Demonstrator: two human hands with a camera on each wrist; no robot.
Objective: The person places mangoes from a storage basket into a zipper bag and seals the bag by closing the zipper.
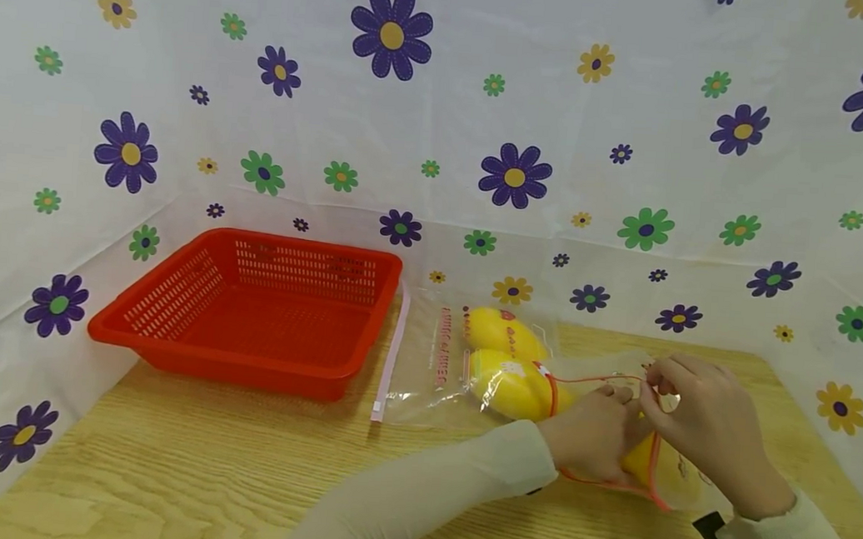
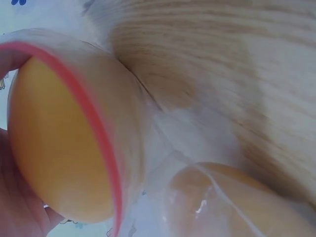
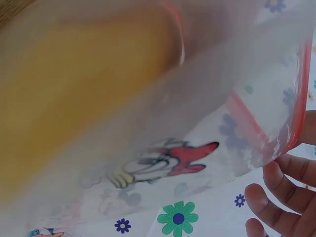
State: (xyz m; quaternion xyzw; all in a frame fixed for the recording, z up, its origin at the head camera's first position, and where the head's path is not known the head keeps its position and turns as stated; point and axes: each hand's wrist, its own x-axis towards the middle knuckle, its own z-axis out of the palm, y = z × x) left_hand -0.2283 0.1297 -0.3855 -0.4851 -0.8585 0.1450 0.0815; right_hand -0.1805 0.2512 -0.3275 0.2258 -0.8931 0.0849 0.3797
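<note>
My left hand (image 1: 593,427) is at the mouth of a clear zip bag (image 1: 709,493) with a red zip strip. It holds a yellow mango (image 2: 59,143) there, and the red strip crosses the fruit in the left wrist view. The bag's rim is pinched by my right hand (image 1: 702,422), with the other fingers loosely bent in the right wrist view. A cartoon print (image 3: 163,165) shows on the plastic. Just left of my left hand lies a second mango (image 1: 509,383) under clear plastic; which bag it belongs to I cannot tell.
A red plastic basket (image 1: 342,372) stands at the left on the wooden table (image 1: 237,473). Beside it lies a clear bag with a pink zip strip (image 1: 391,354), and another mango (image 1: 491,328) is in it. A flower-patterned sheet (image 1: 442,120) hangs behind and at the sides.
</note>
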